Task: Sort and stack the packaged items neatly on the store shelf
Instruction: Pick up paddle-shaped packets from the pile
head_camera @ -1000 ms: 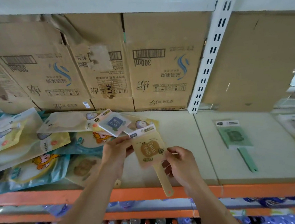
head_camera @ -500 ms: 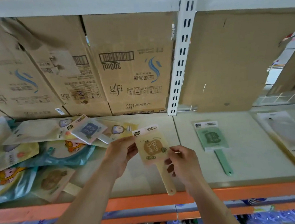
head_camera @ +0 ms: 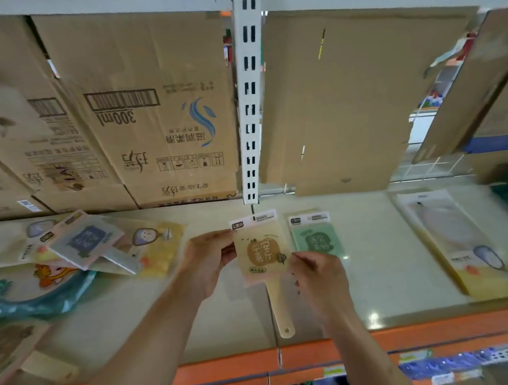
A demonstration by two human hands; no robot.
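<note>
Both hands pinch one item between them. The left hand (head_camera: 209, 262) grips the left edge of a beige paddle-shaped fan in a clear plastic sleeve (head_camera: 261, 249), and the right hand (head_camera: 317, 274) pinches its lower right corner. The fan hangs face-up over the pale shelf board (head_camera: 389, 272), with its handle pointing down towards the orange front rail (head_camera: 230, 373). It sits just left of a green paddle fan in the same kind of sleeve (head_camera: 314, 239), which lies flat on the board and is partly hidden by the right hand.

By my reading the fan is light, thin and fairly stiff, so it should lie flat and stack well. The glossy sleeve looks slippery, so a pile may slide unless the edges are squared. The safest hold is probably on the two side edges of the blade, or on the handle just below it.

I count four paddle fans:
- the beige one being held
- the green one on the board
- a blue-grey fan (head_camera: 86, 242) on top of the left-hand heap
- a brown fan (head_camera: 9, 348) at the lower left

The heap also holds a yellow flat pouch (head_camera: 157, 248) and a teal cartoon pouch (head_camera: 35, 288). Others lie beneath them, too blurred to count. One long pale-yellow packet (head_camera: 463, 242) lies well apart on the right.
</note>
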